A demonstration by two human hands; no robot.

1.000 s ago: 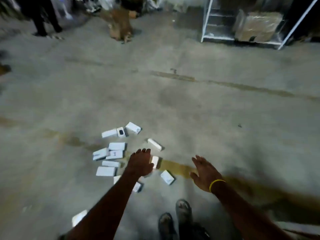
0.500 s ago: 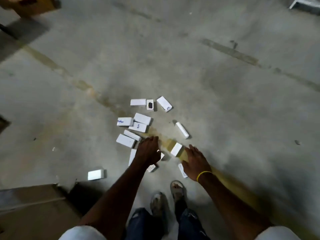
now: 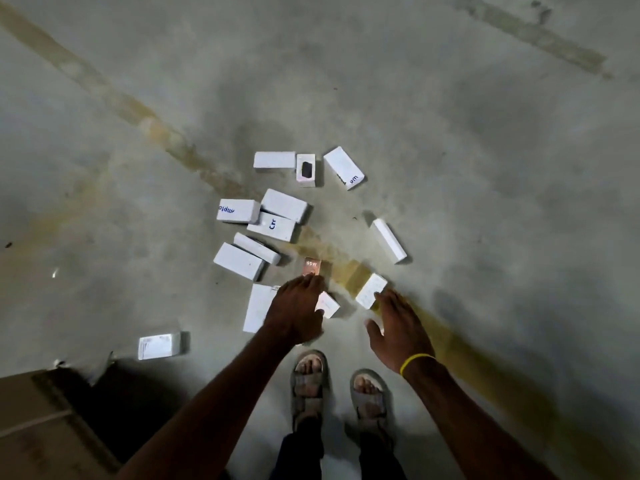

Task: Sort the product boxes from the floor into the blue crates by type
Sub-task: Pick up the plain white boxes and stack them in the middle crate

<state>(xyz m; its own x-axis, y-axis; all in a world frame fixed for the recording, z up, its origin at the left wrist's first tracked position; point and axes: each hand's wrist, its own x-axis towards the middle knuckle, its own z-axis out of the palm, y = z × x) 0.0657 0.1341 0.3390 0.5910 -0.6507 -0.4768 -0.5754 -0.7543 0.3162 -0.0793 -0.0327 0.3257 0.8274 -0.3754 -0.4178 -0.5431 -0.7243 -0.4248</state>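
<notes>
bare concrete floor (image 3: 450, 168) filled the view, crossed by a worn yellowish stripe (image 3: 138, 109). the product boxes (image 3: 284, 204) lay scattered on it just ahead of the person's sandalled feet (image 3: 308, 379). most were white, a few with blue lettering, and one copper-coloured box (image 3: 312, 267) lay near the middle. they pointed every way, some touching or overlapping, loosely heaped rather than arranged, so each would need picking out by its print. no blue crates were in view. a brown carton (image 3: 41, 420) sat at the lower left corner, with a stray box (image 3: 157, 346) near it, apart from the rest. the left hand (image 3: 298, 313) reached down with fingers extended and close together, tips at the near end of the copper-coloured box and palm above a small white box (image 3: 327, 304); it held nothing visible, though contact was unclear. the right hand (image 3: 398, 330), a yellow band (image 3: 415, 362) at its wrist, was spread wide, fingertips at the near edge of a tilted white box (image 3: 371, 291), grasping nothing. both seemed placed to take one box each in a single stoop.
</notes>
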